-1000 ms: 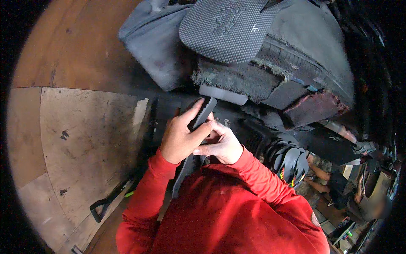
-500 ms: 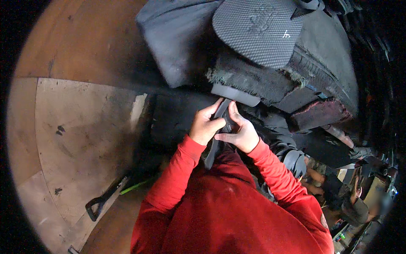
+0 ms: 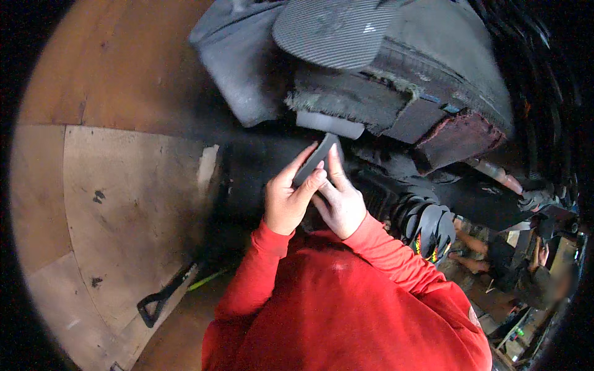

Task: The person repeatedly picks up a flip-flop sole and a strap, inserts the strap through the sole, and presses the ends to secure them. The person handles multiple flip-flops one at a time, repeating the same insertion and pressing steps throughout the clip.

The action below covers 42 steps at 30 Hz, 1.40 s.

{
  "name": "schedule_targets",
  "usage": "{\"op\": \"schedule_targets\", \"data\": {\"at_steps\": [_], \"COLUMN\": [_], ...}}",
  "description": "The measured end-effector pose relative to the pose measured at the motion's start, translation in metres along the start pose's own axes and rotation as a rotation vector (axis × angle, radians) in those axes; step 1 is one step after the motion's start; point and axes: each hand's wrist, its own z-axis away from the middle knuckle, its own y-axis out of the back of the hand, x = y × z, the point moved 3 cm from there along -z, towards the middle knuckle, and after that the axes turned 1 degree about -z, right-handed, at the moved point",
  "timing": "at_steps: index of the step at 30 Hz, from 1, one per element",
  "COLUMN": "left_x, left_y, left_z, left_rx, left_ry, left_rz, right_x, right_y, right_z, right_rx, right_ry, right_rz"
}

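A flat, dark grey piece with a thick edge (image 3: 317, 159) is held tilted between both hands, in front of my red-sleeved body. My left hand (image 3: 288, 201) grips it from the left, fingers along its outer side and thumb across the near face. My right hand (image 3: 340, 204) closes on it from the right, with fingers pointing up along the piece. Its lower end is hidden behind the hands. Just beyond its upper tip is a pale grey, smooth bar (image 3: 329, 124); whether they touch I cannot tell.
Frayed dark padding (image 3: 352, 93) hangs over the bar, with a carbon-patterned rounded panel (image 3: 337, 31) and a grey cloth (image 3: 241, 59) above. Stacked black curved pieces (image 3: 427, 226) lie to the right. A black handle (image 3: 158, 303) stands by the wooden board (image 3: 130, 204). Another person (image 3: 523, 275) sits far right.
Both hands have moved slightly left, and the piece has turned so that its long lower end no longer shows below them. The view has shifted a little, bringing the surroundings along.
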Motion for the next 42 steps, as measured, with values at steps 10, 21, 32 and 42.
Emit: {"op": "schedule_targets", "data": {"at_steps": [10,21,32,42], "left_x": [0.006,-0.018,0.031,-0.037], "left_y": [-0.014,-0.024,0.02,0.055], "left_z": [-0.045,0.023,0.076,0.071], "left_rx": [0.075,0.22,0.344,-0.11], "left_ry": [-0.081,0.113,-0.185,-0.196], "left_rz": [-0.629,0.567,0.536,0.394], "right_x": [0.027,-0.001,-0.067,-0.146], "right_y": [-0.015,0.03,0.022,0.009], "right_z": [-0.014,-0.006,-0.028,0.011], "right_rx": [-0.077,-0.285,-0.187,0.25], "right_ry": [-0.154,0.064,0.495,0.768], "right_rz": [-0.511,0.415,0.391,-0.018]}}
